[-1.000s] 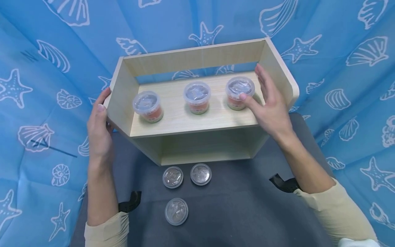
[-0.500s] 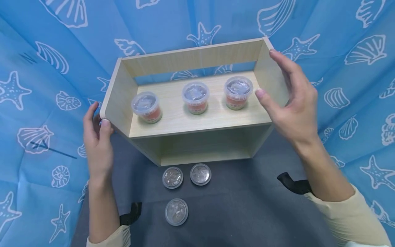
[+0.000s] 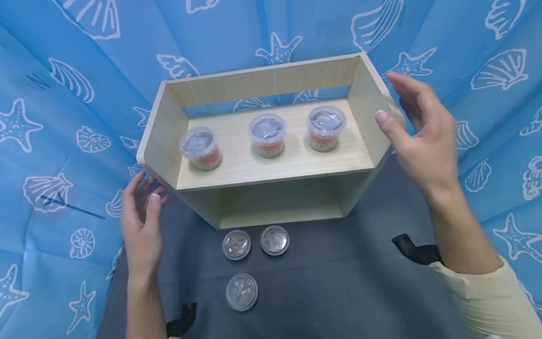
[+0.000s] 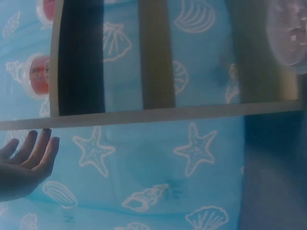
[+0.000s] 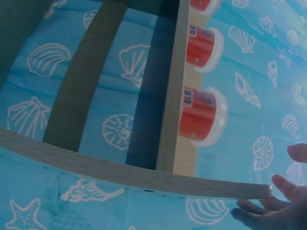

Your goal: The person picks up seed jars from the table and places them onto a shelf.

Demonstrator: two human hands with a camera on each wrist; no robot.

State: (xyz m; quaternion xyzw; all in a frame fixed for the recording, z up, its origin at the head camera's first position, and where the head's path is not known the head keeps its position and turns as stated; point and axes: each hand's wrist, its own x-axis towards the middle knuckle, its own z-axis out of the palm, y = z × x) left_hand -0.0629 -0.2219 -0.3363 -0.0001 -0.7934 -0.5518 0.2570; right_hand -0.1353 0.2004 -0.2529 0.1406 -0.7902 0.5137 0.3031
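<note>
A light wooden two-tier shelf [image 3: 275, 181] stands on the dark table. Along its upper board are three lidded plastic tubs with reddish sides: a left tub [image 3: 207, 157], a middle tub [image 3: 271, 148] and a right tub [image 3: 323, 141]. My left hand [image 3: 141, 223] is just below and outside the left side panel [image 4: 158, 115], fingers loosely bent, holding nothing. Outside the right side panel [image 5: 120, 175], my right hand [image 3: 429, 139] has thumb and fingers spread, fingertips close to the panel's front edge in the right wrist view.
Three more lidded tubs sit in front of the shelf: a left one [image 3: 236, 245], a right one [image 3: 275, 240] and a nearer one [image 3: 242, 292]. A blue curtain [image 3: 51, 141] with white shells and starfish hangs behind and beside the dark table [image 3: 330, 282].
My right hand has left the right tub on the upper board and moved right, past the side panel. My left hand has come off the left panel and lowered toward me. The tubs stay put.
</note>
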